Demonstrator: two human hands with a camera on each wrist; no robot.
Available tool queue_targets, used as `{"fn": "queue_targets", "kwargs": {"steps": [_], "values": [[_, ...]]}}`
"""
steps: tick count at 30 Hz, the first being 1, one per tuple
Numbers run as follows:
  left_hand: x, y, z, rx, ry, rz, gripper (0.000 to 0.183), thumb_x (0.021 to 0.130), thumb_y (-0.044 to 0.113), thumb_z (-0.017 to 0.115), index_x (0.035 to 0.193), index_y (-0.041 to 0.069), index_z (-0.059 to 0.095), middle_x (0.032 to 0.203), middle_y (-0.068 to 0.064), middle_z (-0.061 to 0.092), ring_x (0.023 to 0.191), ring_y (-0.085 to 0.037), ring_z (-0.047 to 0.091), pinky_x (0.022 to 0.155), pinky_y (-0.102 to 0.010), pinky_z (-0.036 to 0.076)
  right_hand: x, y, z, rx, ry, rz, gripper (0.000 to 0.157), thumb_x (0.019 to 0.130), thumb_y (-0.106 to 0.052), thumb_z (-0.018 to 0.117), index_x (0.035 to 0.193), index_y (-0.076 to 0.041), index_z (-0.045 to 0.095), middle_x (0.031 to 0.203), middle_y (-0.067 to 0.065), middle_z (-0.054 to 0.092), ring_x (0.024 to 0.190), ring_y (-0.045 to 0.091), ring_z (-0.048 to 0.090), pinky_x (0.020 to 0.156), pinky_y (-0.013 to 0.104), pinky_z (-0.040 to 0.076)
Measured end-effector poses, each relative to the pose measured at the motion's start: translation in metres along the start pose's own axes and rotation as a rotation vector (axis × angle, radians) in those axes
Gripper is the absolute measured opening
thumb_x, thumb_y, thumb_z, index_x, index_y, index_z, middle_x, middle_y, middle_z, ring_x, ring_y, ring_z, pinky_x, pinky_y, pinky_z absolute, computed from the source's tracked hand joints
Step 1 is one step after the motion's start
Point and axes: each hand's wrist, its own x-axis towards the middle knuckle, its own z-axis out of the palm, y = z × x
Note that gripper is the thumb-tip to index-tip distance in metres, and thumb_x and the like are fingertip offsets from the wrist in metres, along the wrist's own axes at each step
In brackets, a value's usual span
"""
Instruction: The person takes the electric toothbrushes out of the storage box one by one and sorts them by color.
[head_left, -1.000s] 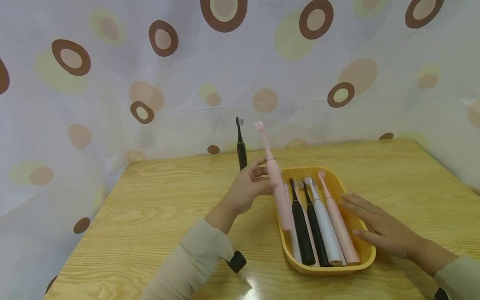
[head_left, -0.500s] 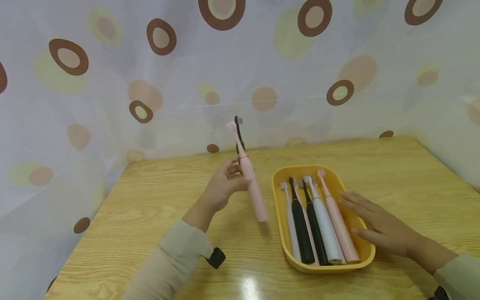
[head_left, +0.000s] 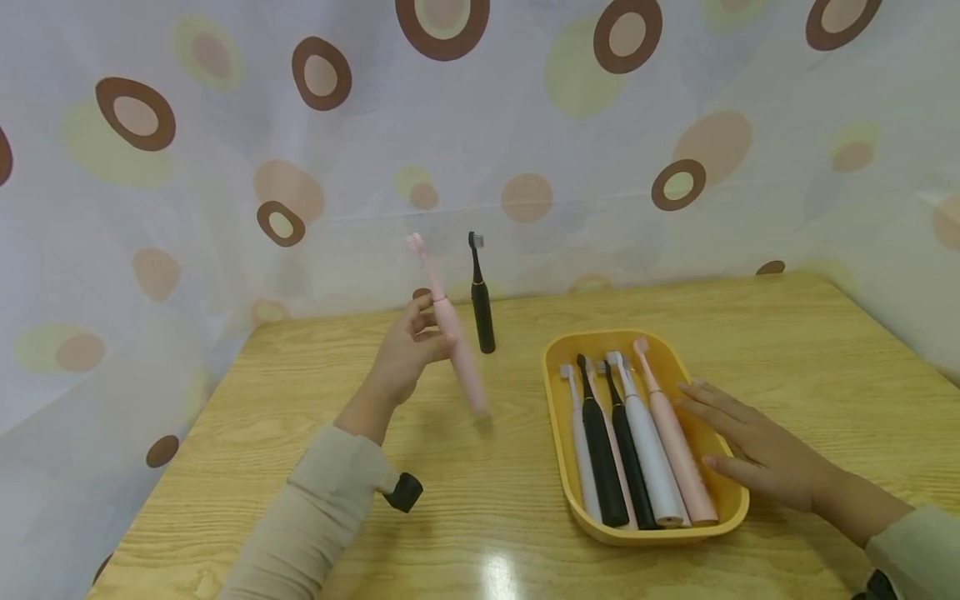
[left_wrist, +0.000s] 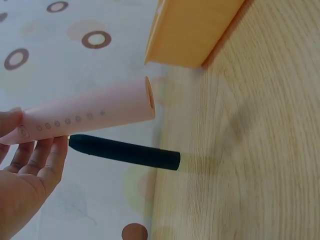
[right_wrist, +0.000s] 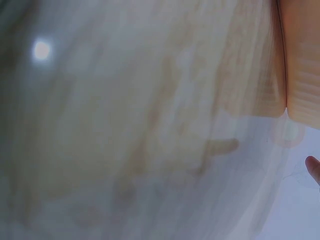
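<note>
My left hand (head_left: 401, 354) pinches a pink electric toothbrush (head_left: 459, 354) between thumb and fingers, brush head up and tilted to the left. In the left wrist view the pink toothbrush (left_wrist: 95, 110) shows its row of small marks and its base, raised off the table. Just right of it a black electric toothbrush (head_left: 482, 312) stands upright on the table. A yellow basket (head_left: 553, 417) holds several toothbrushes, among them a black one (head_left: 602, 467), a white one (head_left: 654, 458) and a pink one (head_left: 681, 454). My right hand (head_left: 757, 446), fingers extended, rests at the basket's right rim.
The wooden table (head_left: 300, 433) reaches back to a white cloth (head_left: 360, 167) with brown, yellow and peach ovals. In the right wrist view the basket's side wall (right_wrist: 305, 60) appears at the upper right, with a fingertip (right_wrist: 314, 167) below it.
My left hand has carried the pink toothbrush from over the basket leftward, past the front of the standing black toothbrush to its left side. My right hand has stayed at the basket.
</note>
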Motion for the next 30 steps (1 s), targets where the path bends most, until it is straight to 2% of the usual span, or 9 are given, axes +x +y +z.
{"fn": "queue_targets", "kwargs": {"steps": [6, 14, 24, 30], "values": [[0.005, -0.001, -0.009, 0.053, 0.055, 0.016, 0.055, 0.081, -0.004, 0.056, 0.13, 0.008, 0.034, 0.113, -0.016, 0.044, 0.097, -0.026, 0.049, 0.081, -0.035, 0.044, 0.0, -0.002, -0.001, 0.001, -0.003, 0.005, 0.064, 0.079, -0.015, 0.059, 0.134, -0.003, 0.028, 0.139, 0.012, 0.022, 0.128, 0.015, 0.009, 0.097, 0.011, 0.004], [0.015, -0.005, -0.022, 0.069, 0.122, 0.032, 0.048, 0.081, 0.0, 0.058, 0.125, 0.008, 0.042, 0.111, -0.012, 0.046, 0.093, -0.024, 0.05, 0.08, -0.034, 0.044, 0.001, -0.003, -0.003, 0.011, -0.011, 0.023, 0.064, 0.079, -0.016, 0.059, 0.134, -0.004, 0.027, 0.139, 0.012, 0.022, 0.128, 0.016, 0.009, 0.096, 0.012, 0.005], [0.023, -0.015, -0.039, 0.102, 0.22, -0.053, 0.057, 0.081, -0.002, 0.055, 0.132, 0.011, 0.032, 0.118, -0.01, 0.042, 0.102, -0.024, 0.046, 0.084, -0.031, 0.042, 0.001, -0.003, -0.002, 0.008, -0.014, 0.027, 0.065, 0.079, -0.015, 0.059, 0.134, -0.004, 0.028, 0.139, 0.012, 0.022, 0.128, 0.016, 0.009, 0.096, 0.012, 0.004], [0.028, -0.02, -0.045, 0.123, 0.275, -0.05, 0.057, 0.08, -0.006, 0.053, 0.131, 0.009, 0.033, 0.121, -0.011, 0.042, 0.1, -0.024, 0.046, 0.084, -0.029, 0.042, 0.001, -0.003, -0.002, 0.02, -0.018, 0.036, 0.064, 0.079, -0.015, 0.059, 0.134, -0.005, 0.027, 0.139, 0.011, 0.022, 0.128, 0.016, 0.009, 0.096, 0.012, 0.004]]}}
